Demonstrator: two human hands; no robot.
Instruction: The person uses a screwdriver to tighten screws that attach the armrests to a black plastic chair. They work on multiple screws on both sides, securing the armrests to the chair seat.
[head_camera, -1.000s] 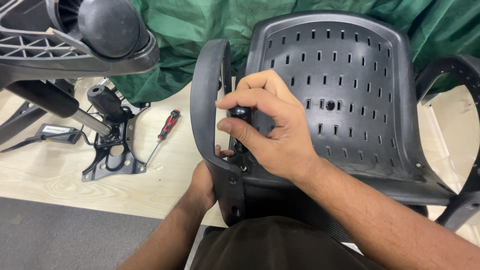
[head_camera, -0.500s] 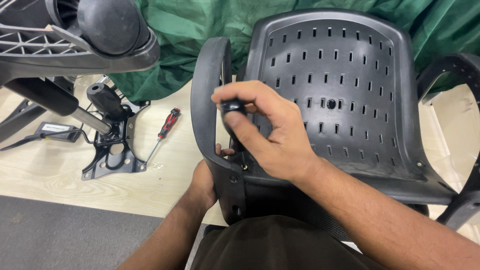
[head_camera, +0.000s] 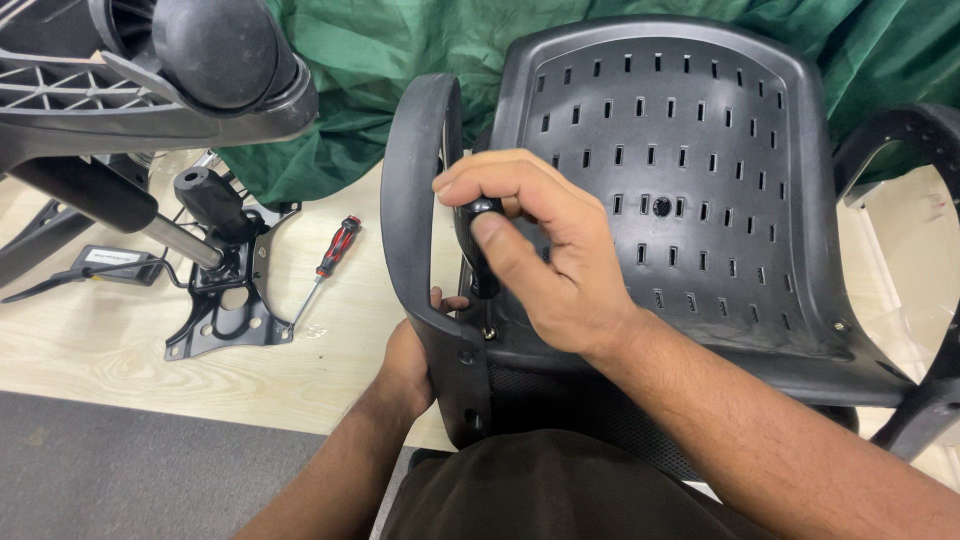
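My right hand (head_camera: 545, 255) is closed around the black handle of a screwdriver (head_camera: 482, 250) that stands upright, its tip on a screw at the base of the chair's left armrest (head_camera: 415, 210). My left hand (head_camera: 408, 362) reaches under that armrest and grips its lower part from the outside; only a thumb tip shows by the seat edge. The armrest belongs to a black plastic chair shell (head_camera: 690, 170) with rows of slots, lying in front of me.
A red-and-black screwdriver (head_camera: 328, 262) lies on the wooden floor to the left, beside a black metal seat plate with a lever (head_camera: 222, 295). A chair base with a caster (head_camera: 215, 50) fills the top left. Green cloth (head_camera: 380, 70) lies behind. The other armrest (head_camera: 915, 140) is at right.
My right hand has shifted its grip on the screwdriver handle, the fingers rotating and lifting slightly. The left hand and the chair have stayed in place.
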